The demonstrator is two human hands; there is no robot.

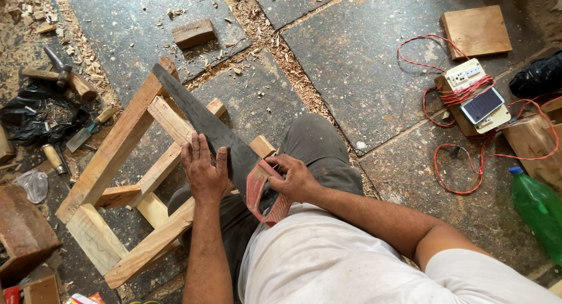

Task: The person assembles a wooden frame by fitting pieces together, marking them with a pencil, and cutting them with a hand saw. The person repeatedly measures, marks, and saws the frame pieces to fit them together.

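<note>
Head view, from above. Nearest the wearer, the right hand (295, 178) was clamped around the red handle (260, 193) of a handsaw (205, 125). The left hand (204, 169) lay flat, fingers spread, on the saw's dark blade. The blade ran slantwise up and away across a wooden frame (126, 181) standing on the stone floor (351, 58). Left of the frame lay a chisel (88, 131), a hammer (61, 73) and a black bag (38, 114). Beyond the frame's far end lay a small wood block (194, 33) among shavings. Well right of the frame sat a socket box (471, 93) wound with red wire (468, 169), a phone (481, 105) resting on it, and a green bottle (538, 213).
</note>
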